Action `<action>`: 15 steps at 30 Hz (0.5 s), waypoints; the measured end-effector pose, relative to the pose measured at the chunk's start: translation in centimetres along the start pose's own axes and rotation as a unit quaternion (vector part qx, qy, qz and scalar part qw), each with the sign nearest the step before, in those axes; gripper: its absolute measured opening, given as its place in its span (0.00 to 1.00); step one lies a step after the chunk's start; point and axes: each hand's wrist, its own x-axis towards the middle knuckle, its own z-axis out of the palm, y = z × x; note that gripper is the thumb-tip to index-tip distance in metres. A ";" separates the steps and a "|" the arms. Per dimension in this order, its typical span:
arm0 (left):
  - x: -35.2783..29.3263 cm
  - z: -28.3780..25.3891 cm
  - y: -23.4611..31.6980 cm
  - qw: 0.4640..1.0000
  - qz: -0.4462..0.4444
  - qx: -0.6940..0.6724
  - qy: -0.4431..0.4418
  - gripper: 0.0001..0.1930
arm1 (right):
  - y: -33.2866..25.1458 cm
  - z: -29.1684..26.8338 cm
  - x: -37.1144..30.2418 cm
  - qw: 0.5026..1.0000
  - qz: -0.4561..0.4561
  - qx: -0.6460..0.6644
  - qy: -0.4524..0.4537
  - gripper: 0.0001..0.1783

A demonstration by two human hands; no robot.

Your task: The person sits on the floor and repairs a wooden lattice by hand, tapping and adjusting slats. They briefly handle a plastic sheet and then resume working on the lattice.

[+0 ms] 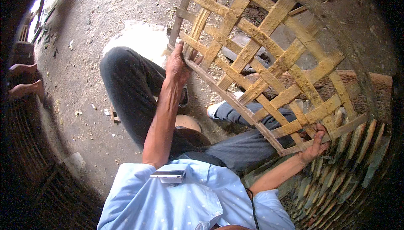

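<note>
I hold a large woven bamboo lattice panel tilted in front of me. Its wide yellowish strips cross with open gaps, and a thin wooden rim edges it. My left hand is closed round the rim near the left corner, thumb on top and some fingers showing behind the lattice. At the near right corner my right hand grips the rim and the end strips, its fingers curled through the weave. The panel's upper end runs past the top of the view.
Many similar slatted panels are stacked at my right. Behind the lattice lies a thick log. A bright white sheet is on the gritty floor beyond my left knee, near a small wooden block. Dark slatted racks line the left.
</note>
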 end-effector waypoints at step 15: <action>-4.7 2.4 -3.8 0.966 -0.063 0.123 -0.217 0.23 | -5.8 9.4 -2.0 0.995 0.034 0.073 0.054 0.21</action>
